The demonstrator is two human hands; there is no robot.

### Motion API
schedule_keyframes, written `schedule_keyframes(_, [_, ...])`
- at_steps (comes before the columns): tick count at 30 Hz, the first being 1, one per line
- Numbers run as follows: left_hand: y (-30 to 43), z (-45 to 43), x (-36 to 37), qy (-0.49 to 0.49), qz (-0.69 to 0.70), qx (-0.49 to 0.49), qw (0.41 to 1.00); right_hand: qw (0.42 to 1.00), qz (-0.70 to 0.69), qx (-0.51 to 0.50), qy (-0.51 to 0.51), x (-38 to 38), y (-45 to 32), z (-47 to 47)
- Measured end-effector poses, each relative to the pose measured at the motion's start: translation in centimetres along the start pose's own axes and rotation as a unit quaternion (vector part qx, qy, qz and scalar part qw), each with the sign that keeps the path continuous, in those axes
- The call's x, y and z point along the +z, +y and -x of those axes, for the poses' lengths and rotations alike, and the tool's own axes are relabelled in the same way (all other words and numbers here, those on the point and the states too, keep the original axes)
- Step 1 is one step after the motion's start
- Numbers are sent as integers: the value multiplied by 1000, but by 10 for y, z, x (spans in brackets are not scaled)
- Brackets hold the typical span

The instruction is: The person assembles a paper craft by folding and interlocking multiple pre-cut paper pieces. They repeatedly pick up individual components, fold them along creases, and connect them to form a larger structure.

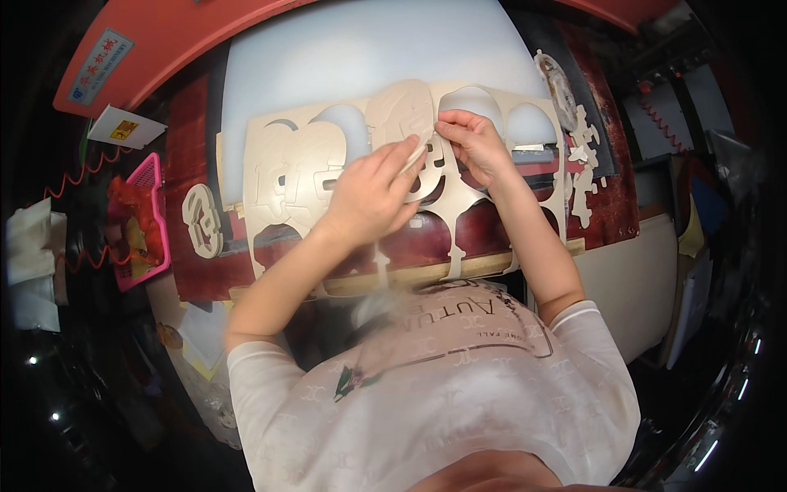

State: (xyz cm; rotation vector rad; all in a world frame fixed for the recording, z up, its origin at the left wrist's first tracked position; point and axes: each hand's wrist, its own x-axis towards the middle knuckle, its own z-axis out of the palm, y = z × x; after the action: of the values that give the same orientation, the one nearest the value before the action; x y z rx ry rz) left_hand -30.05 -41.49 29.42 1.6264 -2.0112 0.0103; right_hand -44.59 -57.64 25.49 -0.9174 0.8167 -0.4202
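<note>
A cream die-cut sheet [458, 200] of thin leather-like material lies before me, partly over a pale board [381, 46]. Rounded openings run along it, and cut shoe-part-like pieces [316, 147] still lie in its left half. My left hand [378, 190] holds a thin cream piece [413, 158] between fingers and thumb, over the sheet's middle. Just right of it, my right hand [473, 144] pinches the edge of a narrow strip of the sheet between thumb and forefinger. A rounded cream piece [399, 111] lies above my left fingers. The left hand covers part of the sheet beneath it.
A small stack of cut pieces [203, 221] sits at left, near a pink plastic basket [161, 237] holding red-orange material. Cream scraps [583, 163] and an oval object [556, 83] lie at right. A red machine beam [190, 46] spans the far side.
</note>
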Motion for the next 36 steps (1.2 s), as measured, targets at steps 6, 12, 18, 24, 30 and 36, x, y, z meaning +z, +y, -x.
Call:
schedule_keyframes(6, [23, 0, 16, 20, 18, -57, 998, 999, -46, 12, -13, -5, 0, 1])
schedule_keyframes(12, [-12, -29, 9, 108, 245, -204, 942, 1000, 3, 0, -3, -1, -2, 2])
schedule_keyframes(18, [-79, -63, 31, 1, 183, -127, 975, 999, 3, -28, -34, 5, -4, 5])
schedule_keyframes(24, [-60, -42, 46, 21, 136, -75, 988, 999, -12, -44, 2, 4, 4, 4])
schedule_keyframes(30, [-64, -48, 38, -13, 154, -131, 979, 996, 22, -67, -51, 3, 2, 6])
schedule_keyframes(36, [-64, -53, 35, 17, 175, -75, 982, 995, 65, -64, -51, 11, -6, 8])
